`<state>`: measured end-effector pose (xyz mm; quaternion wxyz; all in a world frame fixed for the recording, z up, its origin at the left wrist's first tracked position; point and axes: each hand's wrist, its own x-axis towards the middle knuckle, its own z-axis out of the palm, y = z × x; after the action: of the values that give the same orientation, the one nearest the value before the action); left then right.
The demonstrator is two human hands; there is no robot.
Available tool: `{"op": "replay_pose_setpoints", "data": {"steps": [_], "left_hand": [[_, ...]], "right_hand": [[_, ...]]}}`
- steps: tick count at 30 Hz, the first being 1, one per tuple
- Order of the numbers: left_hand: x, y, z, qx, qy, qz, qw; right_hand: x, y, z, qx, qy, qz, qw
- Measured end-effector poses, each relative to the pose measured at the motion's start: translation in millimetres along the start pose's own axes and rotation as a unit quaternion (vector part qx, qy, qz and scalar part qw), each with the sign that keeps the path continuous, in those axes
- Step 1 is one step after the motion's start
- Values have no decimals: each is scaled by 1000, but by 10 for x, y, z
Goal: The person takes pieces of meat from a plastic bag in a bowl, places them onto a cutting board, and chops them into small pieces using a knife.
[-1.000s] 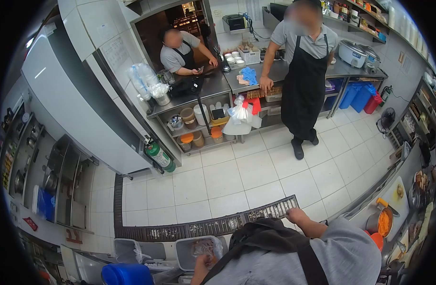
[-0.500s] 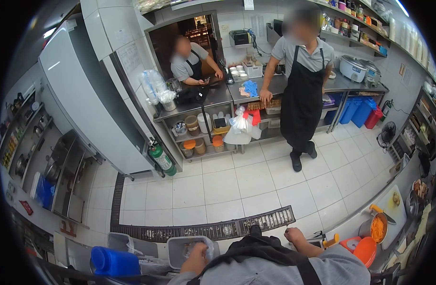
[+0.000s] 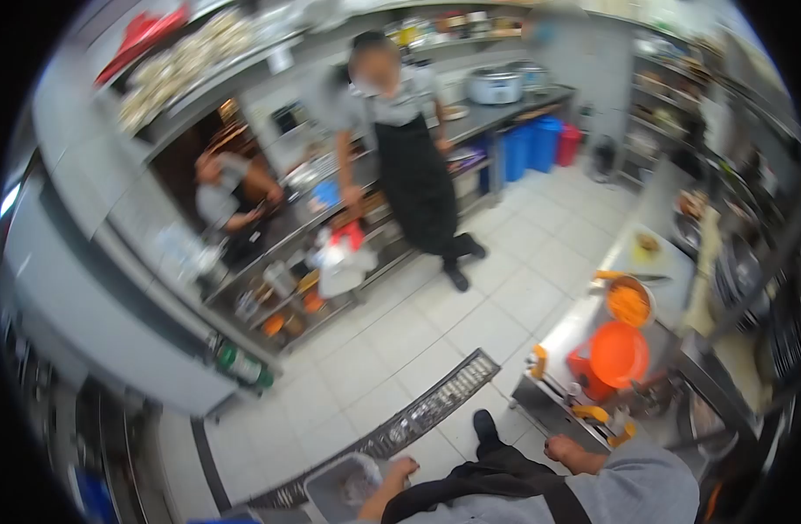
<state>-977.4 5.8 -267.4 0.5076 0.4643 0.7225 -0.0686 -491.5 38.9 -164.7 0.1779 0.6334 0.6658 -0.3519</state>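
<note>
Just right of a grey plastic bin (image 3: pixel 317 482) with a clear liner is my left hand (image 3: pixel 402 469), in front of my body. It is blurred, and its fingers point away from view, so their grip is hidden. My right hand (image 3: pixel 561 448) hangs beside the counter with its fingers curled in, and nothing shows in it. Orange handles (image 3: pixel 619 434) at the counter's edge are close to that hand. Farther up the counter sit an orange bowl (image 3: pixel 619 354) and a pot of orange shreds (image 3: pixel 629 306).
A knife (image 3: pixel 649 278) lies by a white cutting board (image 3: pixel 658 249). A floor drain grate (image 3: pixel 427 406) crosses the tiles ahead. A co-worker in a black apron (image 3: pixel 411 166) stands at the back counter; another person (image 3: pixel 230 196) is at the pass-through opening. A green extinguisher (image 3: pixel 243 367) stands left.
My view has swung right toward the side counter. My left hand has come out from over the bin to its right side. My right hand stays low by the counter.
</note>
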Motion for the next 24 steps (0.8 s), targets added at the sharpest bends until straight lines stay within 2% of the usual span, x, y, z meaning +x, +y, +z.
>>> {"op": "replay_pose_setpoints", "data": {"steps": [3,5,6,7,9,11,12,14,15,17,19,21,22,23,24], "left_hand": [[-292,186,311,-19,-7,48,999],[-411,347,392,-10,-9,54,998],[-433,417,410,-2,-10,50,999],[-441,476,427,10,-11,43,999],[-468,533,455,26,-11,19,999],[-526,522,491,38,-13,-20,999],[-565,566,549,40,-14,-41,998],[-625,661,718,44,-16,-83,995],[-638,704,832,44,-16,-103,994],[-603,837,1159,41,-11,-133,990],[-593,1067,1567,22,0,-144,989],[-653,1300,2078,-11,35,-37,999],[-760,1438,2444,-57,40,-33,997],[-911,1597,2887,-52,42,-58,996],[-1032,1753,3267,84,-48,-15,995]], "right_hand": [[-163,404,164,11,21,36,999],[-262,580,244,-32,-8,30,999],[-375,648,291,-32,12,-9,999],[-454,710,380,-34,47,-12,998],[-625,823,498,-9,44,-18,999],[-830,862,582,89,87,-72,990],[-988,988,598,88,96,-66,989],[-1416,1274,635,118,132,-184,967],[-1623,1403,603,109,136,-186,967],[-1976,1719,608,93,119,-144,978],[-2105,2330,1006,81,105,-149,980],[-2394,2980,1275,44,32,-91,994],[-2640,3342,1499,93,75,-91,989],[-2811,3628,1735,56,88,-106,989],[-3053,3917,1952,81,100,-98,987]]}}
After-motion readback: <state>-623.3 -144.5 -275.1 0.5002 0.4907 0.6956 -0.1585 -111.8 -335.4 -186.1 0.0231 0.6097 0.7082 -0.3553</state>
